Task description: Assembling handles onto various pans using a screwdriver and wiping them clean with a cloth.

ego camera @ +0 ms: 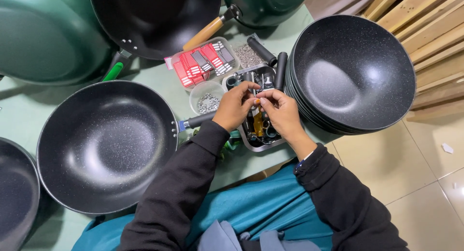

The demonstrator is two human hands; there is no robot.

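Above the green table (pixel 29 111), left hand (pixel 235 107) and right hand (pixel 280 111) pinch one small part (pixel 256 100).

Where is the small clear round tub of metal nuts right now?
In the head view, the clear round tub of nuts sits on the green table just left of the left hand, below the rectangular box of red and grey labels.

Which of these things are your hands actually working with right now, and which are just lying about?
In hand: left hand and right hand meet over the metal tray of parts, pinching a small piece too small to identify.

Lying about: black wok, stacked woks, red-tag box, round cup of washers, black handles.
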